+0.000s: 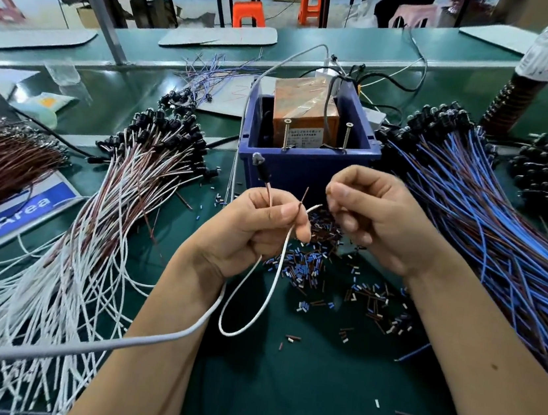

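- Our left hand (263,230) pinches the wire (271,289) between the thumb and curled fingers, just below its two bare ends.
- Above the fist, the brown strand rises to a black cap (261,167), tilted to the left.
- The brown and white ends stick out just right of the thumb.
- Below the fist, the white strand hangs in a loop over the green mat (313,384).
- Our right hand (371,219) sits just right of those ends, apart from them. Its fingers are curled and the thumb is against the forefinger, but we cannot tell if it holds anything.
- A heap of scraps (310,267) lies under both hands.
- A blue bin (304,173) stands behind the hands, with an orange box (306,114) inside it.
- A white-and-brown bundle (108,221) lies to the left and a blue bundle (503,242) to the right.
- A grey cable (145,341) crosses our left forearm.
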The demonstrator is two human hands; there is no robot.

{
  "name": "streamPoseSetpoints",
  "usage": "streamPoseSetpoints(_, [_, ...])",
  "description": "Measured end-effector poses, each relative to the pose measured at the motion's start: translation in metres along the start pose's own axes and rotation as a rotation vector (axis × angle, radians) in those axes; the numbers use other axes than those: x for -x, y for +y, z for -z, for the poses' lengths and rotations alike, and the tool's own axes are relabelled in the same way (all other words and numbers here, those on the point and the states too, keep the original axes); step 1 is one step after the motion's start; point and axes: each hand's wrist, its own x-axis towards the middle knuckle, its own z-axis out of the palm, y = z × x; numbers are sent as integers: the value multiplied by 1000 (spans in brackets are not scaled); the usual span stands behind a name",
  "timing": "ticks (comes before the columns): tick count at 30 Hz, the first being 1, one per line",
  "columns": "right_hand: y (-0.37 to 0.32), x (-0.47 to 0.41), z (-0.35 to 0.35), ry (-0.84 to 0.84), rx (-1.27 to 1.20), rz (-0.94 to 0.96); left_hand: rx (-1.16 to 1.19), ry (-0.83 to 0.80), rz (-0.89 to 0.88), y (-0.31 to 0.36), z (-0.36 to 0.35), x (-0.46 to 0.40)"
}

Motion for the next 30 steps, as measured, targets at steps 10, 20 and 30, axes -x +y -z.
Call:
streamPoseSetpoints(10, [8,2,-27,-162,81,-127,-72,270,-285,-2,-13,-9])
streamPoseSetpoints(20, [5,1,-24,50,52,197,-103,339,-382,6,-7,-5])
streamPoseSetpoints(30, [23,2,-42,667,500,582,-492,949,-676,0,-13,-20])
